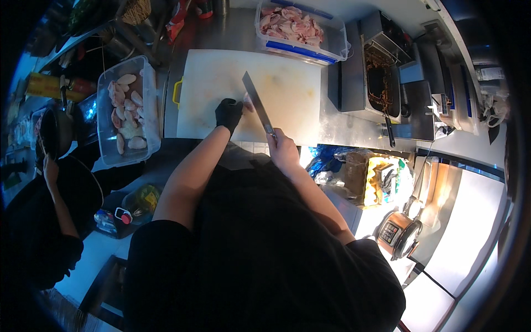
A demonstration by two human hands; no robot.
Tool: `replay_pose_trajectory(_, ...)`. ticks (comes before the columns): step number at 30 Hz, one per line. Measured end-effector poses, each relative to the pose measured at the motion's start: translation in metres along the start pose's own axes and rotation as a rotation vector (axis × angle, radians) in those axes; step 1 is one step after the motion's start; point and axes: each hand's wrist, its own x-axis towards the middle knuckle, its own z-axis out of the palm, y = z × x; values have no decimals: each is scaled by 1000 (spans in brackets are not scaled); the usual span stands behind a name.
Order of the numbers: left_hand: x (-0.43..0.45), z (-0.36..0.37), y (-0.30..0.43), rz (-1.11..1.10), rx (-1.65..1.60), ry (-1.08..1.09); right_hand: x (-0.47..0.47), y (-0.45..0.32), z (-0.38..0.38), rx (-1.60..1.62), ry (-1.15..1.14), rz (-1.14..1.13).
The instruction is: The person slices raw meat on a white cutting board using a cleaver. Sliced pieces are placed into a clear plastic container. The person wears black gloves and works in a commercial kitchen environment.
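My right hand [283, 150], bare, grips the handle of a kitchen cleaver [258, 102] with a long, broad blade. The blade slants up and left over a white cutting board [207, 74]. A small piece of raw chicken [248, 103] lies on the board, partly hidden by the blade. My left hand [229, 113], in a black glove, is at the left of that piece with its fingers curled; whether they touch it is hard to tell. Beyond the board stands a clear plastic container [338, 41] of raw chicken pieces [292, 25].
A second clear container [107, 145], left of the board, holds raw chicken wing pieces [129, 106]. At right sits a fryer [379, 83] with a dark handle sticking out. A co-worker's hand [50, 170] is by a pan [58, 128] at far left. An oil jug [139, 203] stands below.
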Motion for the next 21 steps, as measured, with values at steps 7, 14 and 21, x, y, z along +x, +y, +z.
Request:
replay_pose_trajectory(7, 22, 22, 7, 169, 283, -8, 6, -10, 15, -34, 90, -19)
replay_pose_trajectory(14, 16, 15, 28, -71, 229, -194, 7, -5, 15, 10, 65, 31)
replay_pose_trajectory(21, 8, 16, 42, -70, 228, -183, 6, -16, 12, -98, 3, 72)
